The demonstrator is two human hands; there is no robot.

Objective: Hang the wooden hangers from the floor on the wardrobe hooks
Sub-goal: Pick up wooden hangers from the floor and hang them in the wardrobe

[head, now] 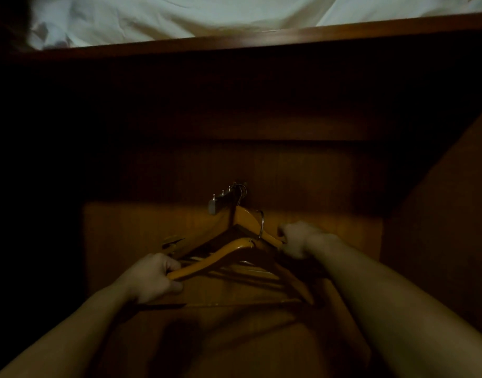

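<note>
At lower centre, the near hanger (215,258) is gripped by the left hand (152,276), the rear hanger (248,219) at its tip by the right hand (297,238).

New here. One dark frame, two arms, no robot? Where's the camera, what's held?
No robot: a person works bare-handed. The one picture comes from a camera on their head, looking forward and down. Ahead, a dim wooden wardrobe with a hook rail. One hung hanger is on it; the right hand grips its end. The left hand grips the arm of a second hanger in front, whose metal hook seems not yet on a peg. At the top, white fabric shows.
</note>
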